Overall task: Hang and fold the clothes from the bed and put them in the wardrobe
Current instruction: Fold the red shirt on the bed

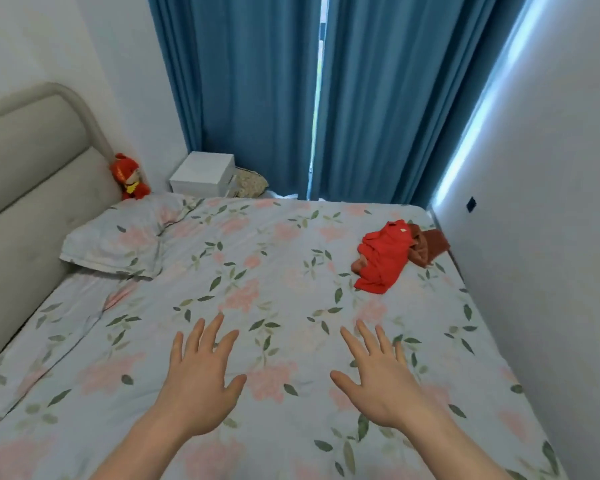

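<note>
1. Two crumpled garments lie on the bed with the pale floral sheet [257,271], at its far right side near the white wall: one bright red cotton shirt [381,258] and, touching it on the right, one rust-brown cloth garment [430,245].
2. Two bare hands reach out over the near part of the bed, well apart from the clothes.
3. The left hand [201,382] is palm down, fingers straight and spread; its grip is released and holds nothing.
4. The right hand [378,379] mirrors it, fingers splayed, grip released, holding nothing.
5. Whether either palm touches the sheet cannot be told.
6. One floral pillow [118,240] lies by the grey padded headboard [25,188].
7. One red plush doll [129,177] sits in the corner, beside one white box [203,173].
8. Two blue curtains [257,91] hang behind the bed.
</note>
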A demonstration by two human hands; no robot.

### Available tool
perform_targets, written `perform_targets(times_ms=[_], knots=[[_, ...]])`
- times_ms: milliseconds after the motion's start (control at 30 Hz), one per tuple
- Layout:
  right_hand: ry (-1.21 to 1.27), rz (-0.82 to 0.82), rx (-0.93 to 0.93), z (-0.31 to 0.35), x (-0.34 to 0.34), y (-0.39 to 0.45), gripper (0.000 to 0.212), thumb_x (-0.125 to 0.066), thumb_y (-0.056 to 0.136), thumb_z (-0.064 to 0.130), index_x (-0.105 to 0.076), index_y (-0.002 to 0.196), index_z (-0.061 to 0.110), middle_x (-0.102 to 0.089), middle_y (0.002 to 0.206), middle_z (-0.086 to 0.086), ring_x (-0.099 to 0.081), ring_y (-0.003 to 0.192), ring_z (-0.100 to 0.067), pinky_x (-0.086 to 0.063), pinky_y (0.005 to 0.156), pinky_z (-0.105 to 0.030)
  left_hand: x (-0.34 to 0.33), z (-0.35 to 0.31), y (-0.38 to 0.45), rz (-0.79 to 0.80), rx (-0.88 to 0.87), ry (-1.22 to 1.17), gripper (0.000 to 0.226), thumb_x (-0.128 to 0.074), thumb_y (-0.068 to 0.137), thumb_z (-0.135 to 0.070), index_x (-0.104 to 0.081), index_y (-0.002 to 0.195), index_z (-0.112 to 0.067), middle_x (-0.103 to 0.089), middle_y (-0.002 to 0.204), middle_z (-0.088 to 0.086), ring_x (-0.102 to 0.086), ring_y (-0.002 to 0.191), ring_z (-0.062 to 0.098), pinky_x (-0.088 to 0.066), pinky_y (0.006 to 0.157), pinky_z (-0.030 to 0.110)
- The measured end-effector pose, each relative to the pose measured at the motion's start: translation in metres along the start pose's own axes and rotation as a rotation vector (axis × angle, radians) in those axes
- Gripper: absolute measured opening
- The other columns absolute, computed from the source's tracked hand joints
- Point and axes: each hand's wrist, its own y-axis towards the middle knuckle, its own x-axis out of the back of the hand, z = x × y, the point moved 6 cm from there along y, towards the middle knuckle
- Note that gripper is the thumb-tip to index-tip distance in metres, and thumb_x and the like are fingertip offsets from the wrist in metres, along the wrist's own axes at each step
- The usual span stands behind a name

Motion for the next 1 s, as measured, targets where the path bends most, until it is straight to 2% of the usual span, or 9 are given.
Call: perform_targets(times_ms=[167, 400, 667, 800, 1000], knots=[[0.118, -0.059, -0.204, -0.071, -0.006, -0.055, 0.083, -0.026, 0.097, 0.078, 0.013, 0.162, 0.045, 0.027, 0.169, 0.013, 0.025, 0.158, -0.025, 0.009, 0.128, -0.054, 0.003, -0.087, 0.027, 0.01, -0.232, 0.039, 0.073, -0.035, 0.1, -0.065, -0.007, 0.162, -0.038, 0.023, 0.17, -0.005, 0.022, 0.157, 0.025, 0.013, 0.126, 0.051], [0.19, -0.059, -0.458, -0.128, -0.038, -0.145, 0.084, -0.027, 0.098, 0.077, 0.011, 0.164, 0.042, 0.025, 0.17, 0.011, 0.023, 0.158, -0.025, 0.008, 0.127, -0.053, -0.027, -0.194, 0.035, 0.077, -0.541, 0.062, 0.074, -0.035, 0.101, -0.064, -0.007, 0.163, -0.036, 0.022, 0.17, -0.003, 0.022, 0.157, 0.027, 0.014, 0.126, 0.053], [0.301, -0.129, -0.657, -0.188, -0.058, -0.232, 0.083, -0.031, 0.097, 0.075, 0.008, 0.164, 0.044, 0.022, 0.171, 0.009, 0.02, 0.159, -0.026, 0.003, 0.129, -0.054, -0.045, -0.273, 0.011, 0.125, -0.694, 0.1, 0.073, -0.035, 0.099, -0.067, -0.01, 0.162, -0.039, 0.019, 0.171, -0.006, 0.02, 0.157, 0.026, 0.013, 0.126, 0.053], [0.346, -0.146, -0.733, -0.237, -0.071, -0.277, 0.083, -0.034, 0.097, 0.073, 0.005, 0.164, 0.043, 0.019, 0.172, 0.009, 0.018, 0.159, -0.025, 0.002, 0.129, -0.054, -0.054, -0.337, -0.003, 0.126, -0.756, 0.124, 0.073, -0.036, 0.1, -0.066, -0.01, 0.162, -0.039, 0.018, 0.171, -0.006, 0.019, 0.157, 0.026, 0.014, 0.125, 0.052], [0.359, -0.165, -0.748, -0.328, -0.077, -0.335, 0.084, -0.039, 0.097, 0.072, 0.001, 0.165, 0.042, 0.015, 0.174, 0.008, 0.012, 0.16, -0.026, -0.001, 0.129, -0.052, -0.083, -0.447, -0.045, 0.113, -0.789, 0.132, 0.072, -0.037, 0.1, -0.064, -0.011, 0.162, -0.038, 0.015, 0.172, -0.006, 0.018, 0.158, 0.026, 0.012, 0.126, 0.053]])
